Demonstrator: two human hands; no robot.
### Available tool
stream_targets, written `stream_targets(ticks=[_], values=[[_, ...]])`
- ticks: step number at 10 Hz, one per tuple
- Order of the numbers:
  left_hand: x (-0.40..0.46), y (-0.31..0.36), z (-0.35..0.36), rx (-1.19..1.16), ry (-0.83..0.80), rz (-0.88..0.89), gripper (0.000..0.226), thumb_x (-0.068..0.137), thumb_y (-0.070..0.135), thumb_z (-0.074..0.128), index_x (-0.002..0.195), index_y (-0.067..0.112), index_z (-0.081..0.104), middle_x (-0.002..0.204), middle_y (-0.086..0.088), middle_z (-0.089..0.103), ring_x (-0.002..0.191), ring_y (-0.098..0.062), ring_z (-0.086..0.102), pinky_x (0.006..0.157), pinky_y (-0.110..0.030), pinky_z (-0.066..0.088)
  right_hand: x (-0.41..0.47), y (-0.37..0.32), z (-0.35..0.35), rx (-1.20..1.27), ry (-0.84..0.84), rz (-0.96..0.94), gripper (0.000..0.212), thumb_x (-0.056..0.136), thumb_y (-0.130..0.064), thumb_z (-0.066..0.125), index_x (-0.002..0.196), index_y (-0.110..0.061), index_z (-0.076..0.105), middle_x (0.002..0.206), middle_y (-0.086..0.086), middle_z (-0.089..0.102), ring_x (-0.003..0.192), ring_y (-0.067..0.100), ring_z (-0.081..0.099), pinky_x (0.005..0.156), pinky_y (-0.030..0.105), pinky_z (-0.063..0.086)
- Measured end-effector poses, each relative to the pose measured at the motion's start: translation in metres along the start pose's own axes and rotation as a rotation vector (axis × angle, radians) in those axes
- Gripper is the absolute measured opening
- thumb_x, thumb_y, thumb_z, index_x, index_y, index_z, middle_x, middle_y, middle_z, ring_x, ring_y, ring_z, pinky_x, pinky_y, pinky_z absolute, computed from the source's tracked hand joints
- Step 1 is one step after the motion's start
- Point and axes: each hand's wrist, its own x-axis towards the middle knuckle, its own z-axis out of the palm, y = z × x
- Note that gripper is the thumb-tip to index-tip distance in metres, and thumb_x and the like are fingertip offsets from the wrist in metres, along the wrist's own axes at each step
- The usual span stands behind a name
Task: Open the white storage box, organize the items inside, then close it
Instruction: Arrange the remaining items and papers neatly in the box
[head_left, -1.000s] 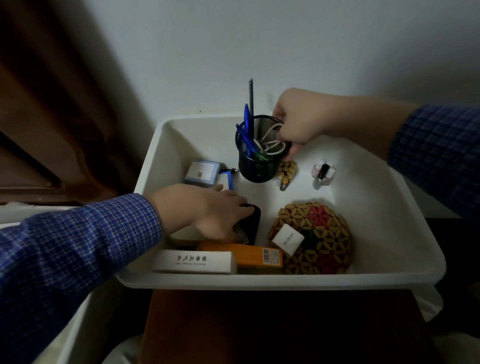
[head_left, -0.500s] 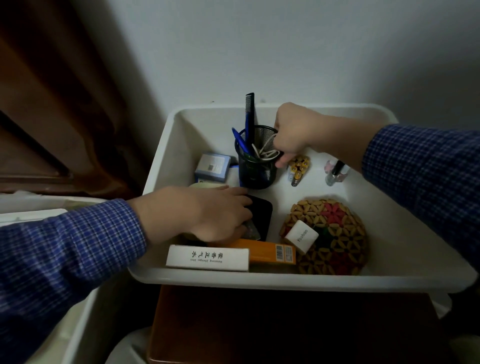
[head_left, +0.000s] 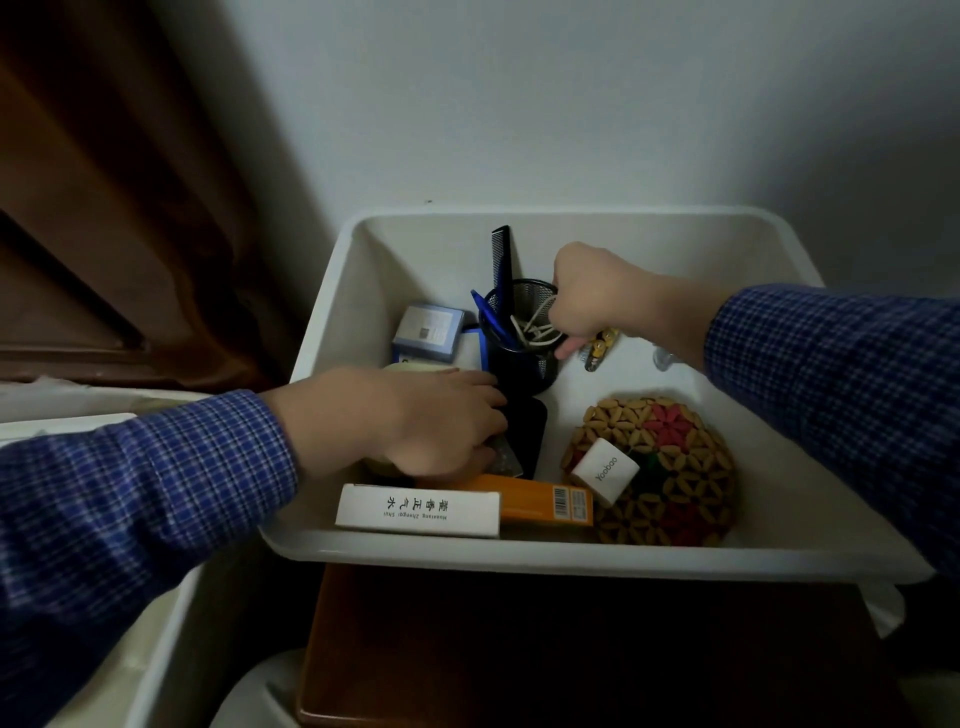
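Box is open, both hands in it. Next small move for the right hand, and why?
Probably let go of the white cable and lift out. The right hand pinches it at the rim of the mesh pen cup, and its loops already sit inside the cup. The left hand grips the black phone.

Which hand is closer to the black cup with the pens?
Right. The right hand is at the rim of the pen cup, gripping it. The left hand sits lower, beside the cup's base, on a black item.

Your sleeves (head_left: 156, 483) are blue check, and the box (head_left: 519, 558) is white. You see a black mesh cup (head_left: 522, 358), an orange carton (head_left: 540, 501) and a tan, red and green mat (head_left: 670, 467).
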Motion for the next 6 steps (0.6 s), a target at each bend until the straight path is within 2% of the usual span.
stream_targets(ticks=[1, 2, 3, 4, 5, 6], values=[[-0.005, 0.001, -0.006, -0.131, 0.065, -0.039, 0.044, 0.102, 0.037, 0.046, 0.140, 0.013, 0.053, 0.152, -0.007, 0.040, 0.143, -0.023, 0.033, 0.116, -0.039, 0.032, -0.006, 0.000, 0.006, -0.004, 0.042, -0.032, 0.030, 0.085, -0.002, 0.069, 0.066, -0.011, 0.049, 0.065, 0.005, 0.057, 0.034, 0.003, 0.054, 0.029, 0.011, 0.034], [-0.007, -0.003, -0.012, -0.224, 0.182, -0.117, 0.041, 0.101, 0.030, 0.050, 0.138, 0.012, 0.052, 0.143, -0.010, 0.043, 0.130, -0.021, 0.042, 0.103, -0.027, 0.038, -0.003, 0.005, 0.007, 0.005, 0.004, 0.007, 0.024, 0.091, -0.016, 0.071, 0.074, -0.006, 0.057, 0.062, 0.008, 0.073, 0.049, 0.008, 0.069, 0.044, 0.020, 0.046], [-0.009, -0.010, -0.014, -0.253, 0.260, -0.215, 0.035, 0.098, 0.020, 0.052, 0.131, 0.010, 0.055, 0.131, -0.010, 0.052, 0.119, -0.025, 0.053, 0.094, -0.028, 0.044, -0.011, 0.010, -0.001, -0.090, 0.089, -0.064, 0.026, 0.092, -0.022, 0.061, 0.072, -0.005, 0.059, 0.064, 0.012, 0.075, 0.062, 0.021, 0.075, 0.060, 0.030, 0.059], [-0.010, -0.015, -0.012, -0.220, 0.240, -0.318, 0.038, 0.096, 0.026, 0.057, 0.131, 0.012, 0.053, 0.128, -0.011, 0.060, 0.114, -0.029, 0.059, 0.089, -0.034, 0.050, -0.026, 0.011, -0.013, -0.286, 0.238, -0.259, 0.028, 0.088, -0.024, 0.060, 0.092, 0.001, 0.071, 0.092, 0.020, 0.075, 0.091, 0.036, 0.072, 0.073, 0.043, 0.062], [-0.007, -0.017, -0.012, -0.198, 0.167, -0.360, 0.045, 0.097, 0.038, 0.057, 0.133, 0.012, 0.052, 0.130, -0.011, 0.060, 0.115, -0.029, 0.059, 0.092, -0.036, 0.051, -0.048, 0.014, -0.017, -0.174, -0.054, -0.326, 0.013, 0.091, -0.026, 0.066, 0.090, -0.014, 0.073, 0.069, 0.000, 0.075, 0.066, 0.013, 0.074, 0.047, 0.020, 0.054], [-0.006, -0.019, -0.018, -0.188, 0.107, -0.347, 0.050, 0.096, 0.040, 0.059, 0.136, 0.011, 0.050, 0.134, -0.010, 0.058, 0.119, -0.029, 0.058, 0.098, -0.041, 0.050, -0.061, 0.026, -0.007, -0.382, -0.394, -0.300, 0.032, 0.089, -0.038, 0.072, 0.114, -0.020, 0.064, 0.083, -0.002, 0.078, 0.076, 0.012, 0.073, 0.072, 0.029, 0.060]])
